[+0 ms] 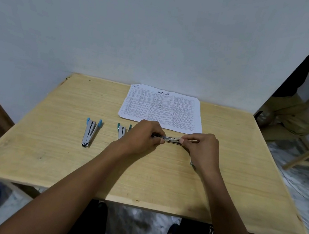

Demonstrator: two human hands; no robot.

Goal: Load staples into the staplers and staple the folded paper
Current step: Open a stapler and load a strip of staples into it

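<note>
A single wide-angle head-worn camera looks forward and down from the near edge of the pale wooden table (59, 163), close above it, facing the grey-white wall (123, 23).

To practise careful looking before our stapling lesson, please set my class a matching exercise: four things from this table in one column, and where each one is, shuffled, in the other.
Things
1. printed paper
2. light-blue stapler
3. teal stapler
4. dark stapler

Places
A. gripped between the left hand and the right hand
B. leftmost on the table, apart from both hands
C. flat at the far edge
D. partly hidden behind the left hand

Pairs: 1-C, 2-B, 3-D, 4-A
</note>
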